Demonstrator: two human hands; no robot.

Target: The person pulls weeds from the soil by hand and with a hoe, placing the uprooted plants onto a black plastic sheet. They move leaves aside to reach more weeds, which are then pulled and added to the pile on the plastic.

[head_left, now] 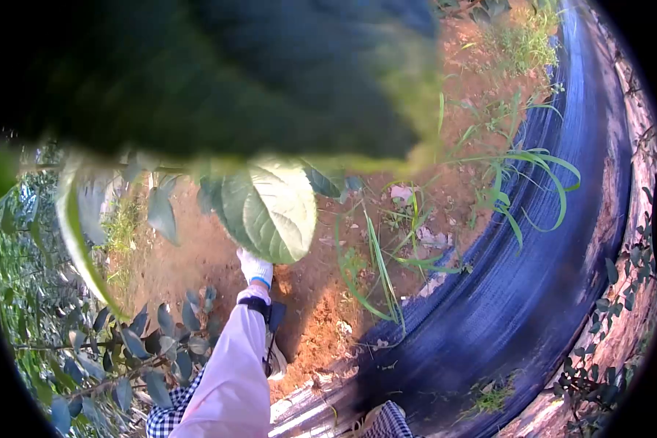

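My left hand (255, 267), in a white knit glove with a blue-edged cuff, reaches forward low over the brown soil. A big green leaf (274, 219) hangs in front of it and hides the fingers, so what they touch or hold does not show. Behind the glove, a black strap (255, 304) circles the wrist over a pale pink sleeve (226, 379). Nothing of my right hand appears in view.
Blurred dark foliage (270, 80) covers the upper view close to the camera. Black plastic sheeting (489, 314) curves along the right, with grass clumps (383, 270) at its edge. Leafy branches (131, 350) stand at lower left. A shoe (276, 361) rests beside the arm.
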